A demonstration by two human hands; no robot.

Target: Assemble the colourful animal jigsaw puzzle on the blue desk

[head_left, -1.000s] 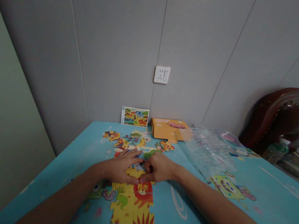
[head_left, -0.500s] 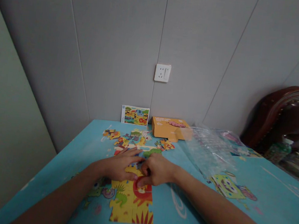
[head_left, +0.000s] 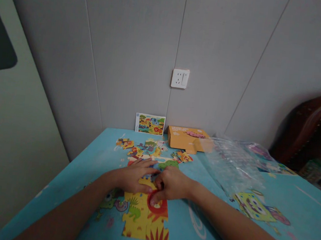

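A strip of joined jigsaw puzzle (head_left: 135, 224) lies flat on the table, showing yellow ground, a green lizard and a red-maned lion. My left hand (head_left: 134, 174) rests over its upper left part, fingers stretched out and the thumb by the lion piece. Curled on the right side is my right hand (head_left: 172, 184), its thumb on the lion and its bent fingers at the puzzle's right part. Both hands nearly meet in the middle and cover several pieces. What sits under the right fingers is hidden.
Loose puzzle pieces (head_left: 152, 146) lie beyond the hands. A picture card (head_left: 150, 124) leans on the wall beside an orange box (head_left: 187, 139). Clear plastic bags (head_left: 233, 162) spread to the right on the blue patterned table cover (head_left: 64, 190). A dark leather chair (head_left: 312, 120) stands at right.
The whole view has shifted, so the scene sits slightly further right. Relative to the puzzle, both hands stay in nearly the same place.
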